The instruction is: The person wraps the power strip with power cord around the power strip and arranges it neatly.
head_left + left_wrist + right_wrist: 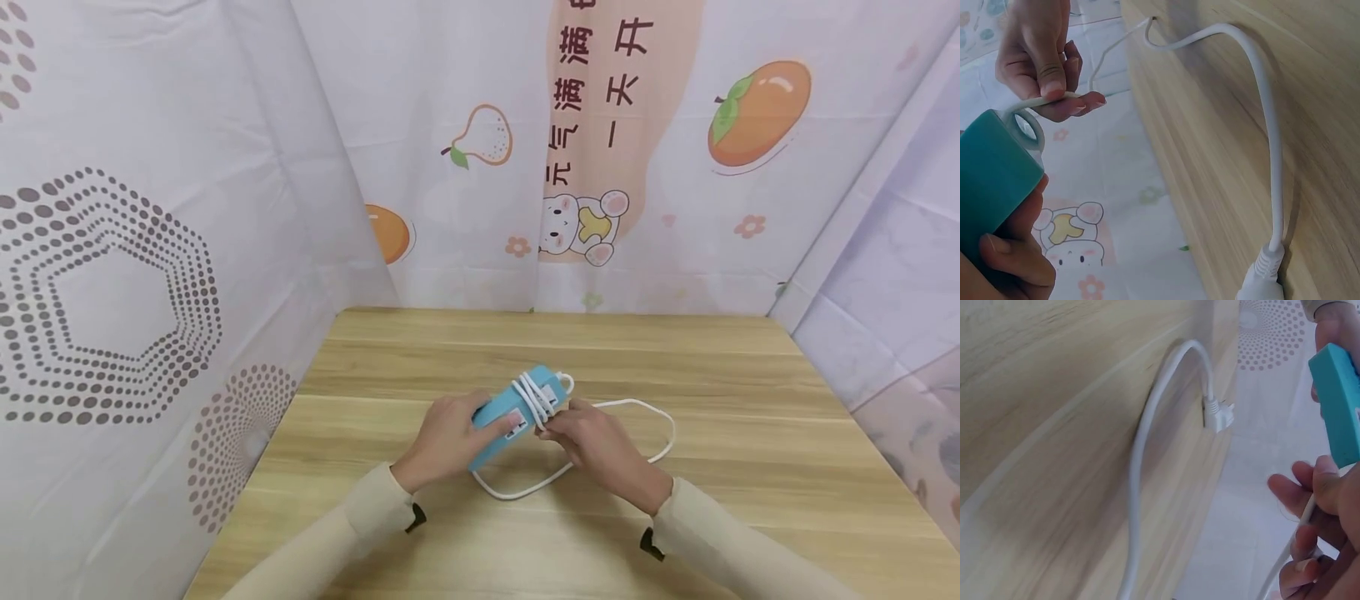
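A blue power strip (491, 414) is held at a slant above the table, gripped by my left hand (448, 440) around its lower end. White cord (535, 400) circles its upper part in several turns. My right hand (598, 446) pinches the cord close to the strip's side; in the left wrist view that hand (1044, 69) has the cord (1038, 101) between thumb and fingers. The rest of the cord (1137, 462) loops over the tabletop and ends in a white plug (1217, 417), which lies on the wood in the right wrist view.
The wooden table (420, 342) has a printed curtain (465, 75) behind it, with fruit, a bear and characters. Another curtain (277, 192) with dotted patterns hangs along the left side, and pale cloth (900, 275) hangs on the right.
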A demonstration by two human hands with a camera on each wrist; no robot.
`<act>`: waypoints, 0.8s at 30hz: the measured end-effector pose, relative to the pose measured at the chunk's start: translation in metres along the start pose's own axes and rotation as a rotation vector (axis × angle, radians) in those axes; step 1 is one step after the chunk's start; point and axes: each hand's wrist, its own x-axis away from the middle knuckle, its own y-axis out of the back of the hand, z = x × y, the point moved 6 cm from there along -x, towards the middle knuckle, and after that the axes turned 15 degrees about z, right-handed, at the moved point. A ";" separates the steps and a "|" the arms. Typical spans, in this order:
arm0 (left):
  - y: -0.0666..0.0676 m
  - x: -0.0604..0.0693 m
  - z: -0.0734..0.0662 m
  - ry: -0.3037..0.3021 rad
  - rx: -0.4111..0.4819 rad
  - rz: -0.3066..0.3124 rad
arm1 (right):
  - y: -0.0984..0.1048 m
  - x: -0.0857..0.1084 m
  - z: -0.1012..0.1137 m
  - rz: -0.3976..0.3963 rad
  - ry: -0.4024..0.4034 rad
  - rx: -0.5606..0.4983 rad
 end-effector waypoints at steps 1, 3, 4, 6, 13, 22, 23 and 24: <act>0.000 0.000 0.000 -0.003 0.010 0.007 | -0.001 0.000 -0.001 -0.002 0.006 0.000; 0.000 0.000 0.002 -0.008 0.033 0.020 | -0.003 0.000 -0.001 -0.006 0.022 -0.001; -0.001 0.000 0.003 -0.010 0.043 0.027 | -0.003 0.001 -0.001 -0.008 0.032 0.001; -0.001 0.000 0.004 -0.024 0.054 0.043 | -0.005 0.001 -0.002 -0.001 0.043 0.005; -0.001 0.000 0.010 -0.124 0.098 0.116 | -0.004 0.003 -0.001 0.058 0.091 0.040; 0.003 0.000 0.017 -0.272 0.193 0.269 | -0.004 0.003 0.003 0.131 0.161 0.058; 0.004 0.000 0.018 -0.272 0.208 0.283 | -0.004 0.003 0.004 0.119 0.178 0.060; 0.004 0.000 0.018 -0.271 0.223 0.296 | -0.004 0.003 0.005 0.100 0.200 0.071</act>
